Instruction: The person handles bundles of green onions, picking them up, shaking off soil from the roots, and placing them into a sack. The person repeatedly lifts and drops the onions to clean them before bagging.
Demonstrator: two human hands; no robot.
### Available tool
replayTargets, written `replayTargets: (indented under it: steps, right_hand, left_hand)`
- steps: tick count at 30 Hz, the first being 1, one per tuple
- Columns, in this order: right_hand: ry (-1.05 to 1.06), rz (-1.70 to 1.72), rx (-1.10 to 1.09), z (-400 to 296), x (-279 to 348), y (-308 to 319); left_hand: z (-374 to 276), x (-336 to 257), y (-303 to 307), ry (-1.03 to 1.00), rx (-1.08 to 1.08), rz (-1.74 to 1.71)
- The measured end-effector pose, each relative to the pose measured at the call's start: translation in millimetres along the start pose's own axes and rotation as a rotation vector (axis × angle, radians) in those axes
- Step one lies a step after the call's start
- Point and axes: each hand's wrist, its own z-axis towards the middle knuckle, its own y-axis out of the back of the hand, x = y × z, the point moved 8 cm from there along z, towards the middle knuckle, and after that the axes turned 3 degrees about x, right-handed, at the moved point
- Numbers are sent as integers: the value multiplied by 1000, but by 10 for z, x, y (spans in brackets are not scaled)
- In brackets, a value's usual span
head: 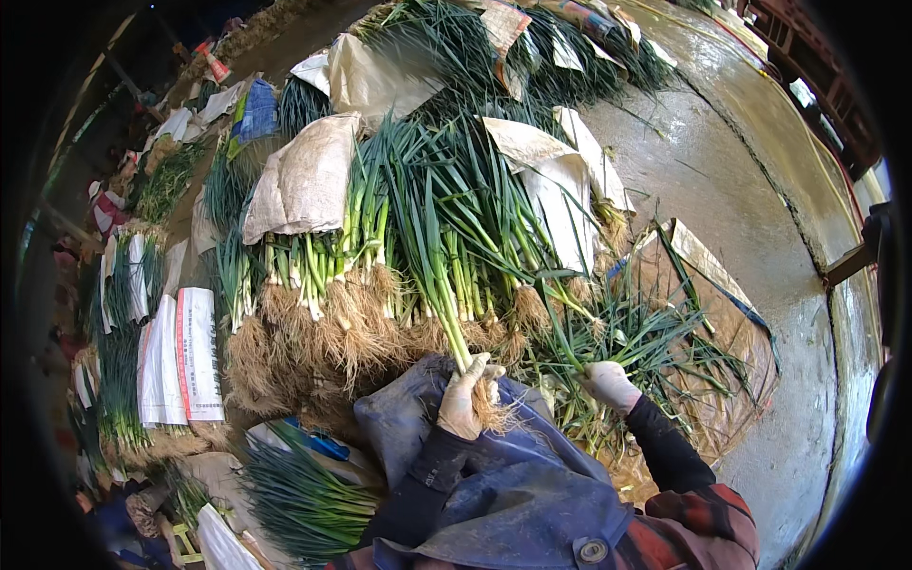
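My left hand (464, 402), in a pale glove, is closed around the white lower stems of long green onions (450, 313); their tan roots hang below the fist over the blue apron (527, 477) on my lap. The long green leaves reach up across the pile. To the right, my right hand (611, 386), also gloved, grips a green leaf (563, 342) above a heap of loose leaves (662, 331). Directly ahead lies a large row of green onions with bushy roots (356, 328), partly covered by woven sacks (306, 174).
A brown sheet (719, 285) lies under the leaf heap. Wet concrete floor (769, 271) extends at the right. Trimmed-looking bundles of green onions (306, 499) lie at lower left, near white printed sacks (199, 356). Other people (107, 206) are at the far left.
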Motion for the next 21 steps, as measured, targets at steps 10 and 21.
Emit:
replayTargets:
  steps: [10, 21]
  right_hand:
    - [708, 1313, 436, 19, 1641, 440]
    - [420, 1389, -81, -233, 1177, 530]
  left_hand:
    - [-307, 455, -345, 341, 231, -229]
    - [-252, 627, -227, 323, -36, -212]
